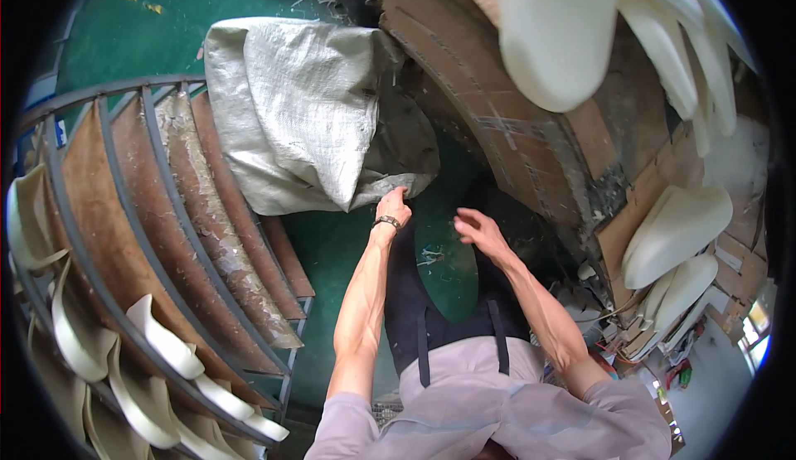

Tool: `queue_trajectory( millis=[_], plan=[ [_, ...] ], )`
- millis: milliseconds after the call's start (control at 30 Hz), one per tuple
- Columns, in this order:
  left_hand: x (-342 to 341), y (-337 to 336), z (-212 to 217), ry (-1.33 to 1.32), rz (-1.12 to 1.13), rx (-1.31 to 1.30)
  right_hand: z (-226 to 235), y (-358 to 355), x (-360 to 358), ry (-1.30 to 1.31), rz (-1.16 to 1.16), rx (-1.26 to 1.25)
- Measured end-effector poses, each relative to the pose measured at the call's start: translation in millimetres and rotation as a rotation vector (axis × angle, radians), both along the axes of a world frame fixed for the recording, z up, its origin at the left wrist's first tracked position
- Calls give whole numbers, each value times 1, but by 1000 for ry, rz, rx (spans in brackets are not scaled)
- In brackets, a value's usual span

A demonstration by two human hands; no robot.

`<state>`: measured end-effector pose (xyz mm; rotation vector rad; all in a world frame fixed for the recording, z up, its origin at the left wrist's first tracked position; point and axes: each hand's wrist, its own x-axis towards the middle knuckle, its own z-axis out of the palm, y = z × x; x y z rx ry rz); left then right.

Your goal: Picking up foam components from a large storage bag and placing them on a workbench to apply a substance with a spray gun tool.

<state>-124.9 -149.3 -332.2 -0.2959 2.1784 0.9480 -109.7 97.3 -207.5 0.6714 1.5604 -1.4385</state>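
Green floor (348,244) runs between a metal rack (108,211) and a cardboard-covered surface (514,128). Left hand (392,208) pinches the woven sack's (298,104) lower edge, its bulk lying up-left; right hand (477,232) hovers beside it, fingers loosely open, empty.

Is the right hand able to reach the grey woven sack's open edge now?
Probably yes: the right hand is open and free, close to the grey woven sack, with only green floor between.

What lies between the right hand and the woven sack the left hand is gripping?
Nothing solid: in the head view, the right hand hangs open beside the left hand, which grips the woven sack. Between them shows only green floor.
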Motion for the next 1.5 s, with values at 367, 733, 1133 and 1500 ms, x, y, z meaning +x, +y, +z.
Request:
queue_trajectory(
  millis=[367, 733, 1133, 1500],
  plan=[
    [-64, 58, -121, 210, 372, 324, -318, -126, -311, 139, -283, -38],
    [-120, -160, -82, 669, 908, -531, -92, -355, -377, 690, 350, -536],
    [-174, -332, 38, 677, -12, -824, -163, -396, -287, 1078, 684, -511],
    [105, -326, -127, -278, 5, -440, -231, -276, -30, 399, 1320, -461]
  ],
)
